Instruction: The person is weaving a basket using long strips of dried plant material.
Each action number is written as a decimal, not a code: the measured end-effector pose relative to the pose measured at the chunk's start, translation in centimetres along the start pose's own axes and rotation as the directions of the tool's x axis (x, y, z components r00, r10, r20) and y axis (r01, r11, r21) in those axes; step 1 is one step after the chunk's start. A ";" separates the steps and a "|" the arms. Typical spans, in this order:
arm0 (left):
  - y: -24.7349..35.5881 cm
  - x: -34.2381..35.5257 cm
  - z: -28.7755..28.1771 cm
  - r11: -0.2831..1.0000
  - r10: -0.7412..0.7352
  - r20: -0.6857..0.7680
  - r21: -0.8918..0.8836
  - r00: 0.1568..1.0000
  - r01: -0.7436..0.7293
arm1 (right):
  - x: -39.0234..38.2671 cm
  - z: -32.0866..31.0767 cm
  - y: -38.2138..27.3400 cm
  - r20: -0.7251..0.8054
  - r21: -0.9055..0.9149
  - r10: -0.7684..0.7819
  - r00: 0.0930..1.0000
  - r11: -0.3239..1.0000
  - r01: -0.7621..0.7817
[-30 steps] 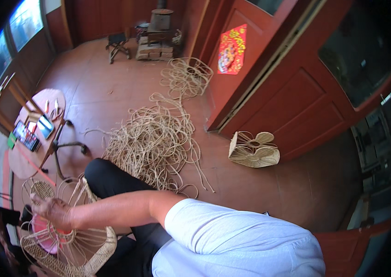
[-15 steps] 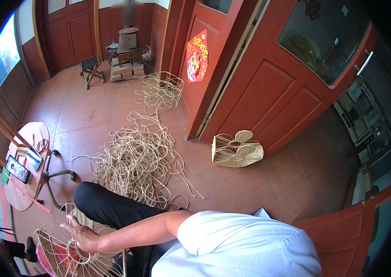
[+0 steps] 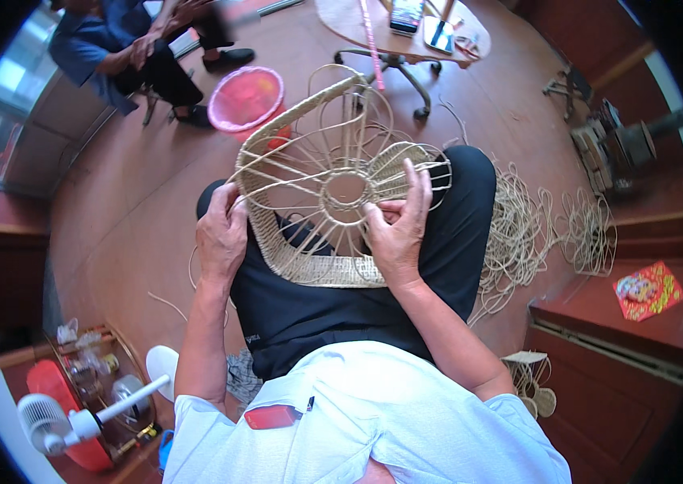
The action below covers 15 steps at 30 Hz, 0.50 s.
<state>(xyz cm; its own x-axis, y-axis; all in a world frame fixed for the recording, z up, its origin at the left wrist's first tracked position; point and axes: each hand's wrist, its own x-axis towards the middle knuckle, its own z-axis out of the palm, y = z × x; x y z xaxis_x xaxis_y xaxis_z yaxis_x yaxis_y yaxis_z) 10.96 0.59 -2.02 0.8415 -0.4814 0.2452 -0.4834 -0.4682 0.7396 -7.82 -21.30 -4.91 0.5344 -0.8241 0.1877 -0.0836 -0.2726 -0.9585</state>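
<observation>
Between left hand (image 3: pixel 223 234) and right hand (image 3: pixel 398 240), one woven basket (image 3: pixel 333 271) is held, gripped at edge (image 3: pixel 261 224) and centre ring (image 3: pixel 345 172) respectively; beyond them, one pink bucket (image 3: pixel 214 111).

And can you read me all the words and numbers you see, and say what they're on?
None can be read clearly.
Black trousers: pale marking, too small.
Phone: lit screen, too small and blurred.
Red-and-yellow poster: no readable words.
Red packet: print unclear.
Woven frame: no writing shows.
</observation>
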 end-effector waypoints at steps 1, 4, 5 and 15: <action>-0.6 -0.6 0.0 1.000 -0.009 -0.021 0.002 1.000 0.009 | 0.1 0.1 0.7 0.013 -0.001 -0.013 1.000 1.000 0.013; -0.8 -1.4 -0.8 0.999 -0.041 0.075 -0.003 0.996 0.042 | 0.7 0.1 1.0 0.056 -0.012 -0.022 0.998 1.000 0.023; -0.6 -1.9 -1.2 0.999 -0.032 0.108 -0.014 0.994 0.034 | 0.8 -0.1 0.8 0.074 -0.010 -0.018 0.997 1.000 0.019; 2.4 -7.6 -0.3 0.928 0.258 0.047 0.267 0.965 -0.261 | 3.0 -1.7 -0.1 0.184 -0.271 -0.218 0.958 0.926 0.263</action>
<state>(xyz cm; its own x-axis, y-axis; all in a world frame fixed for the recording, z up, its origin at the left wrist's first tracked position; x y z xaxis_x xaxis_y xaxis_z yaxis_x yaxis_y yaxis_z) 3.47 3.39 -1.94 0.6761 -0.6203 0.3975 -0.7324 -0.5069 0.4546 -7.62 -24.63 -3.89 0.6853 -0.6391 0.3492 -0.1653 -0.6035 -0.7801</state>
